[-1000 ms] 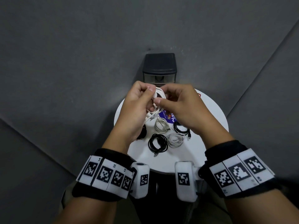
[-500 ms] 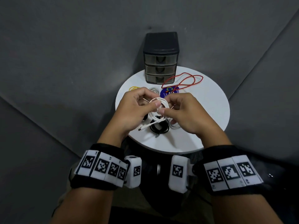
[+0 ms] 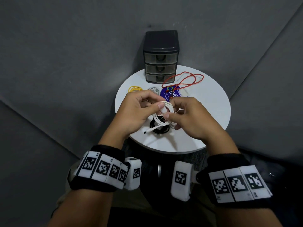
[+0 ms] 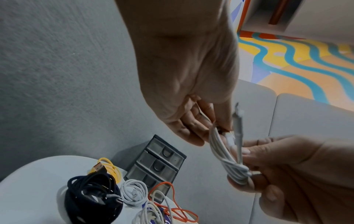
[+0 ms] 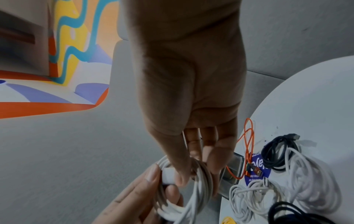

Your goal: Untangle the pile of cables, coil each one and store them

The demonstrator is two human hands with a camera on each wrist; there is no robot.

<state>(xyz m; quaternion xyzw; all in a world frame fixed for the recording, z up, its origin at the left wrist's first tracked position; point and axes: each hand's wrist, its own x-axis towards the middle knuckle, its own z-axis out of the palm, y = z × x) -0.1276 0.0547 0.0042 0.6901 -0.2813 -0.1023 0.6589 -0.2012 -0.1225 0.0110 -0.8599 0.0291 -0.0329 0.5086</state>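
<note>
Head: both grips pinch white cable coil (image 3: 164, 114); drawer unit (image 3: 160, 56), orange cable (image 3: 183, 81) behind.

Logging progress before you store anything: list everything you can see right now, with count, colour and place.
white cable: one, white, coiled, held above the table by both hands
red cable: one, red-orange, loose, far side by the drawers
yellow cable: one, yellow, coiled, far left
black cables: at least two, coiled, near side
white coils: several, exact count unclear
drawer unit: one, dark, three drawers, far edge
table: one, round, white
left hand: pinches the coil
right hand: grips the coil
</note>
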